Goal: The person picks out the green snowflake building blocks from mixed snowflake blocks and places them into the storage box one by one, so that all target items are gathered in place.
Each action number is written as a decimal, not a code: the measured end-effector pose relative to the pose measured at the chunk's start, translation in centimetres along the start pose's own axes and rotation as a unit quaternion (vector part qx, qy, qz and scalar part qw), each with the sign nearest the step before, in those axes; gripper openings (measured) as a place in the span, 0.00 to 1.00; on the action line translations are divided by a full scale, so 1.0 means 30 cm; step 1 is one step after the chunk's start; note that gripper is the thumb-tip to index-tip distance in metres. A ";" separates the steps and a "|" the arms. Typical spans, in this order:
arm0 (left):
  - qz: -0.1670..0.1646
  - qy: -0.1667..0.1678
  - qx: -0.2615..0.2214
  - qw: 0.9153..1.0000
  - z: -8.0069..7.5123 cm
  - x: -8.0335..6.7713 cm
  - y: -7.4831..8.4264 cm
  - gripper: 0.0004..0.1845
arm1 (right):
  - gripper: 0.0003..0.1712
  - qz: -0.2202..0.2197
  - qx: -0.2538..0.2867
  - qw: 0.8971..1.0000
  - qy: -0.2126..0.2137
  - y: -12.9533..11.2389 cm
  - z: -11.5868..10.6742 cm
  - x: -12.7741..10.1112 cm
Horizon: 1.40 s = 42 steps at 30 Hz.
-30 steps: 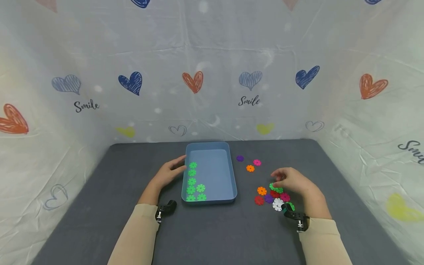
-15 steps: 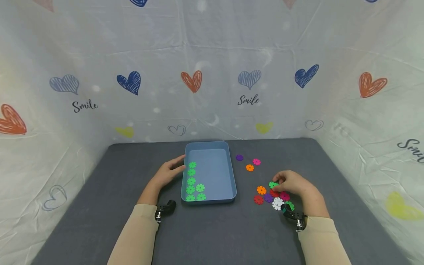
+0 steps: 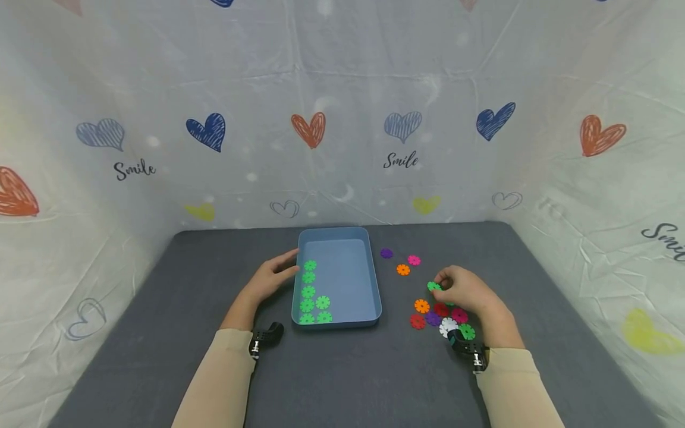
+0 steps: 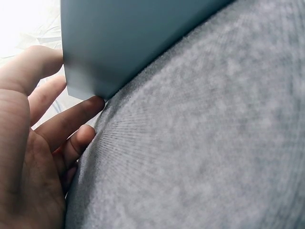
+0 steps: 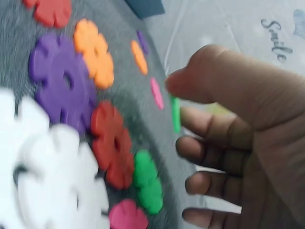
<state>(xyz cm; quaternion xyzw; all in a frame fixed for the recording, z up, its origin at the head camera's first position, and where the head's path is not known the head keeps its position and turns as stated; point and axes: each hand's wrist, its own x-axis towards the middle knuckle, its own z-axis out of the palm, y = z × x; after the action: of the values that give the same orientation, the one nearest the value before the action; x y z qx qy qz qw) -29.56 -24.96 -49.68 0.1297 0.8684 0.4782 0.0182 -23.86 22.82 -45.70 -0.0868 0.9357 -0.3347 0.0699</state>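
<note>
A white plastic sheet printed with hearts and the word "Smile" walls in a dark grey felt-covered table (image 3: 160, 333). On it sits a shallow blue plastic tray (image 3: 369, 279) holding a column of green snowflake-shaped plastic discs (image 3: 308, 292) along its left side.

The right hand (image 3: 471, 294) has lifted off the loose pile of mixed-colour discs (image 3: 441, 318) it was pressing into half a second ago, and it now pinches one green snowflake disc (image 3: 434, 286) between thumb and forefinger, clear of the table and a little toward the tray. That reads as a pick just completed, with the disc likely bound for the green set in the tray. The left hand (image 3: 270, 279) has not moved: its relaxed, straight fingers (image 4: 71, 121) rest against the tray's left outer wall.

In the right wrist view the pinched disc (image 5: 175, 113) shows only as a thin, blurred green edge, and the pile is smeared. The left wrist view shows just tray wall and felt.
</note>
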 end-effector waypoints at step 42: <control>0.003 0.002 0.002 1.000 -0.003 -0.005 0.006 0.32 | 0.14 -0.168 -0.044 0.984 -0.049 -0.570 0.239 0.189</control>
<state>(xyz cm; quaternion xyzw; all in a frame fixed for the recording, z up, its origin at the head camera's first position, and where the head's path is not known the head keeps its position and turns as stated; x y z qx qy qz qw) -29.39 -24.98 -49.50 0.1315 0.8691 0.4766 0.0141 -26.07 4.22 -40.68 -0.2617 0.9172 -0.2956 0.0543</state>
